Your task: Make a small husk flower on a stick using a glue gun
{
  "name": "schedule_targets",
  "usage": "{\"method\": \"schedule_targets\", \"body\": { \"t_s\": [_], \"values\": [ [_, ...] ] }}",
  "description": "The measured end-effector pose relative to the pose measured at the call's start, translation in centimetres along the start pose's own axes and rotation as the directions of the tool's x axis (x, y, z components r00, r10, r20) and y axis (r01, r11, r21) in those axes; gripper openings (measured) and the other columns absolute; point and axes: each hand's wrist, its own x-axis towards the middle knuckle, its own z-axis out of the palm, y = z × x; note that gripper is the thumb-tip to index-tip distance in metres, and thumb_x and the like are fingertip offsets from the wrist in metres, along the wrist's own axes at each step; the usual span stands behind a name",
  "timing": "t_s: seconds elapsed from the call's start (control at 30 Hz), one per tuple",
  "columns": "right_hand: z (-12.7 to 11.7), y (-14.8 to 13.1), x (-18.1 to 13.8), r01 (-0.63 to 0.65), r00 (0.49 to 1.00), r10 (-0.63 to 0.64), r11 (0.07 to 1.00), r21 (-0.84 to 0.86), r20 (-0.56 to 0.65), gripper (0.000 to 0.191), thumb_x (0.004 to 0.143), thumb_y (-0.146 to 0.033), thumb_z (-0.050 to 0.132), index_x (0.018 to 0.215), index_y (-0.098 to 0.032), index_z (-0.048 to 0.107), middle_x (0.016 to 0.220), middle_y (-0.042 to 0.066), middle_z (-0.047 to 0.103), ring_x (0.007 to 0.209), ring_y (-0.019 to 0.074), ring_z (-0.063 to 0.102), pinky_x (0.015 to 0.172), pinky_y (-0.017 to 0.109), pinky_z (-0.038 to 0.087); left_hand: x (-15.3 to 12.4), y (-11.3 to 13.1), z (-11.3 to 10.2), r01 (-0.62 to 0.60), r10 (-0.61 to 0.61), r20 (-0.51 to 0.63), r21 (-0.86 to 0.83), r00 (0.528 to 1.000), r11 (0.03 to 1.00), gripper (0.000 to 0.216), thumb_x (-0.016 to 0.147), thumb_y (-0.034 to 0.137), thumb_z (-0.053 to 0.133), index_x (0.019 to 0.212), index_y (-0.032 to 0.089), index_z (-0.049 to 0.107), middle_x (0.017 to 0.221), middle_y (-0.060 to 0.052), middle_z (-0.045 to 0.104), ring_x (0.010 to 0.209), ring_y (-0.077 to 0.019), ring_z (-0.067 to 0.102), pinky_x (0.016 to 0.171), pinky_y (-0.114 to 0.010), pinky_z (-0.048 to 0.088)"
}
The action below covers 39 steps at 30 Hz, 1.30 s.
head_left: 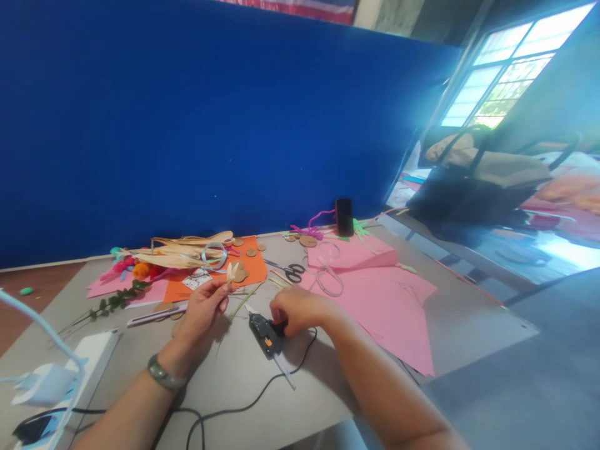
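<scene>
My left hand [206, 309] is closed in a pinch on a small pale flower-like piece [231, 272], which looks made of dried husk. Just behind that piece lies a round brown disc [240, 273]. My right hand [295, 309] is wrapped round the handle of a black glue gun [265, 334]. The gun rests low over the table, its nozzle toward the far side and a pale glue stick [285, 370] poking out of its rear. Between my hands a thin green stem [246, 301] lies aslant.
Scissors [293, 272] lie beyond my right hand, beside pink paper [389, 306]. A phone [344, 217] leans on the blue partition [234, 125]. Dried husks [182, 255] and orange paper [257, 264] are at the back left; a utility knife [157, 315], power strip [96, 359] and black cord [244, 407] are nearer.
</scene>
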Motion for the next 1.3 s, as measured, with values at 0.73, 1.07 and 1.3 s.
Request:
{"method": "schedule_targets", "body": {
  "t_s": [0.73, 1.07, 1.3],
  "values": [
    [-1.1, 0.8, -0.3, 0.214, 0.968, -0.141, 0.899, 0.383, -0.209, 0.031, 0.068, -0.019, 0.065, 0.092, -0.019, 0.046, 0.078, -0.002, 0.055, 0.068, 0.0129, 0.049, 0.057, 0.021, 0.035, 0.7, 1.1, -0.5, 0.095, -0.103, -0.036, -0.178, 0.994, 0.979, 0.031, 0.060, 0.030, 0.084, 0.072, 0.012, 0.061, 0.066, 0.003, 0.063, 0.036, 0.0016, 0.036, 0.034, -0.011, 0.022],
    [-0.8, -1.6, 0.2, 0.265, 0.916, 0.013, 0.732, 0.628, -0.402, 0.035, 0.089, -0.052, 0.048, 0.080, -0.018, 0.051, 0.058, -0.004, 0.047, 0.052, 0.0110, 0.045, 0.052, 0.023, 0.038, 0.4, 1.2, 0.0, 0.119, -0.127, -0.036, -0.178, 0.991, 0.977, 0.033, 0.060, 0.032, 0.085, 0.071, 0.012, 0.061, 0.065, 0.003, 0.061, 0.036, 0.0024, 0.036, 0.035, -0.011, 0.023],
    [0.4, -2.3, 1.3, 0.145, 0.922, 0.107, 0.794, 0.590, -0.371, 0.044, 0.091, -0.052, 0.043, 0.066, -0.018, 0.054, 0.049, -0.001, 0.051, 0.049, 0.0121, 0.051, 0.053, 0.023, 0.040, 0.5, 0.3, -0.2, 0.122, -0.125, -0.010, -0.164, 0.992, 0.979, 0.030, 0.065, 0.034, 0.082, 0.075, 0.012, 0.065, 0.066, 0.003, 0.060, 0.037, 0.0025, 0.035, 0.035, -0.012, 0.020]
  ]
}}
